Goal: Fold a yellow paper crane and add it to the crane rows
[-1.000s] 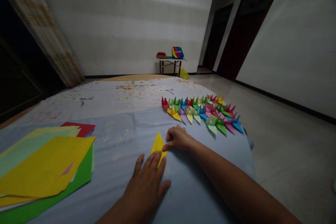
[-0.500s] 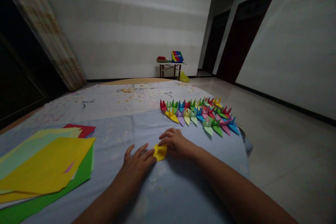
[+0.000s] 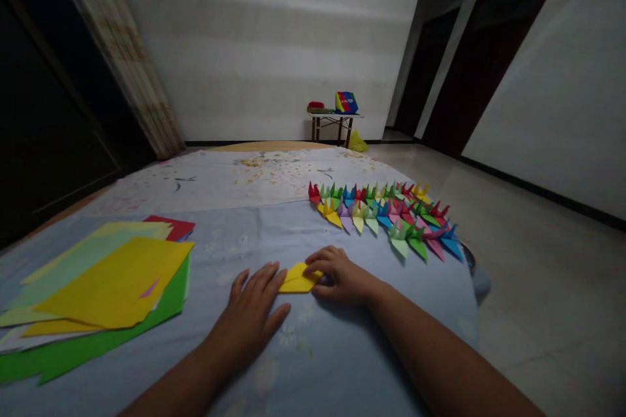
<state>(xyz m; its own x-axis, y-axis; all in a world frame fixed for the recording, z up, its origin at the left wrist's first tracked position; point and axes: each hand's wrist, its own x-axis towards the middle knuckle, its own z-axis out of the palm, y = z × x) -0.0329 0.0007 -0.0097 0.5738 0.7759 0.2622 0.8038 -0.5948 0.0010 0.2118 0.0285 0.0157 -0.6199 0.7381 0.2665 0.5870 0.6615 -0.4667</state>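
A small folded yellow paper (image 3: pixel 297 278) lies on the light blue cloth (image 3: pixel 342 352) in front of me. My left hand (image 3: pixel 254 309) lies flat with fingers stretched out, its fingertips touching the paper's left end. My right hand (image 3: pixel 340 273) is curled, its fingers pressing on the paper's right end. Beyond my right hand, several folded paper cranes (image 3: pixel 384 215) in many colours stand in rows.
A loose stack of coloured paper sheets (image 3: pixel 102 283), yellow on top and green beneath, lies at the left. The cloth's right edge drops to a tiled floor (image 3: pixel 538 260). A small table (image 3: pixel 335 124) with coloured things stands by the far wall.
The yellow paper went from an upright pointed shape to lying flat and folded down. My left hand slid off it to its left end; my right hand stayed on it. The view shifted slightly.
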